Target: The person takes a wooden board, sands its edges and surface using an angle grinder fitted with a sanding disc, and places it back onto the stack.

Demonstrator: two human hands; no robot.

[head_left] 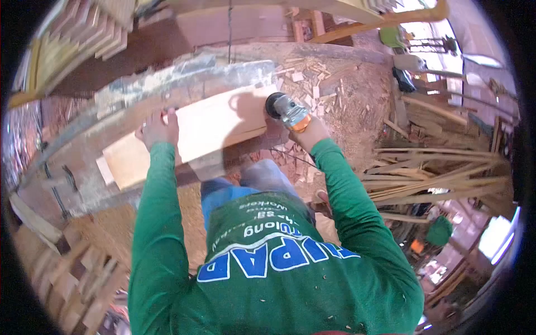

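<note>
1. The left arm (156, 229) reaches forward, almost straight, its long sleeve ending at the wrist.
2. The left hand (159, 131) is back-up and palm down, with the thumb apart from the fingers on the side toward the right hand; exact finger pressure cannot be told.
3. The right arm (354, 192) slants forward and inward behind its hand, sleeved to the wrist.
4. The right hand (310, 134) is curled in a grip, fingers mostly hidden, well apart from the left.
5. The torso (268, 273) sits behind both hands; the blurred legs (265, 178) show between them, nearer the body.
</note>
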